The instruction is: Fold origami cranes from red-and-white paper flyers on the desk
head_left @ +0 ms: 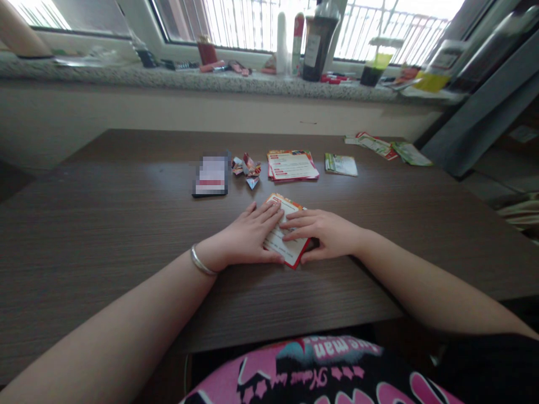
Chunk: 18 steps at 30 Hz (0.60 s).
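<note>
A printed paper card (290, 253) with a white face and red border lies turned at an angle on the desk. Across its left half my left hand (255, 230) rests flat, fingers stretched out, with a silver bangle at the wrist. My right hand (324, 230) touches the card from the other side, its fingers spread over the face and the thumb by the lower right edge. Both hands cover much of the print. Just beyond them is a stack of similar red-edged cards (292, 166), with folded paper pieces (248, 167) to its left.
A phone-like device (210, 177) with a blurred screen lies left of the folded paper. Smaller green and white cards (341, 165) lie to the right, and loose paper strips (379, 147) at the desk's (105, 224) far right. Bottles (319, 47) line the windowsill (126, 77).
</note>
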Available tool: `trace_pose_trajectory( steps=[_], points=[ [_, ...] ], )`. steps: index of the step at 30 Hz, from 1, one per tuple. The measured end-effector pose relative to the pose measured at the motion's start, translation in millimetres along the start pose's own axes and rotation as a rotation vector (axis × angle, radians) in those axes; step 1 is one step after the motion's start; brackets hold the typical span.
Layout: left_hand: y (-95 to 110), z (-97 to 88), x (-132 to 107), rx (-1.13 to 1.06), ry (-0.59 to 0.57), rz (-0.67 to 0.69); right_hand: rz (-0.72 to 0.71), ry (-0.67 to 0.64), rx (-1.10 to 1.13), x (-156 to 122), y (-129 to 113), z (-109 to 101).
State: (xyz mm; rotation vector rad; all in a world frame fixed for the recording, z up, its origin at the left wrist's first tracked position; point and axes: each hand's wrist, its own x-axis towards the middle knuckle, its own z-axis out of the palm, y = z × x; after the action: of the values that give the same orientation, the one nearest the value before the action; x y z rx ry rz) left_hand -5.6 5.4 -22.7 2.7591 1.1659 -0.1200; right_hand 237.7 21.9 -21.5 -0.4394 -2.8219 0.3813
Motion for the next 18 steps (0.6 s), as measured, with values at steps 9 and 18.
trace_pose_trajectory(
  steps=[9,18],
  points=[
    [-1,-1.4,0,0.023,-0.019,-0.001,-0.052,-0.036,-0.109,1,-4,-5],
    [-7,4.3,4,0.020,0.004,-0.007,-0.051,-0.014,-0.090,4,-10,0]
  ],
)
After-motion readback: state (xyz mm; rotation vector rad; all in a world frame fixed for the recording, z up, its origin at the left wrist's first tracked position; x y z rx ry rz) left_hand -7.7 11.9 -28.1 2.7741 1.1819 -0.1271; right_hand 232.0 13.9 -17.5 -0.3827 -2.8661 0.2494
